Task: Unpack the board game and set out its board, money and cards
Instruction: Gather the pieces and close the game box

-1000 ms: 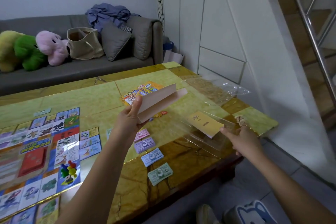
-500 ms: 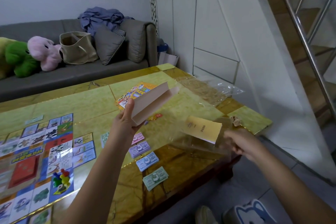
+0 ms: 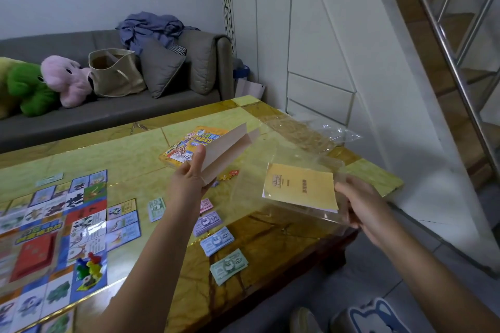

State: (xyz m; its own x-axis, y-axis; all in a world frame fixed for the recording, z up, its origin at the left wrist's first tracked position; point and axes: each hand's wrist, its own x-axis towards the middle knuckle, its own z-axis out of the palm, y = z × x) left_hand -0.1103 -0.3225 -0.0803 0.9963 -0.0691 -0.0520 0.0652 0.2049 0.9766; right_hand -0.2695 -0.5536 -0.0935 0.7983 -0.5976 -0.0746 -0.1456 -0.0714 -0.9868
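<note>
My left hand [image 3: 189, 178] grips a plain cardboard box part [image 3: 227, 149] above the table. My right hand [image 3: 359, 203] holds a clear plastic tray [image 3: 292, 213] with a yellow card stack [image 3: 300, 186] in it, near the table's right edge. The game board [image 3: 54, 230] lies flat at the left, with a red card stack [image 3: 32, 254] and coloured pawns [image 3: 89, 267] on it. Several money piles lie in a row in front of my left arm: green [image 3: 228, 265], blue [image 3: 216, 240], purple [image 3: 207, 223]. The colourful box lid [image 3: 186, 143] lies behind the held cardboard.
The yellow-green and brown table [image 3: 270, 251] ends just right of my right hand. Crumpled clear wrap [image 3: 305, 132] lies at its far right corner. A grey sofa [image 3: 108, 113] with plush toys, a bag and cushions stands behind. My feet and slippers show under the table edge.
My right hand has lifted the clear tray with the yellow cards slightly and tipped it toward me. My left hand keeps the cardboard piece almost still.
</note>
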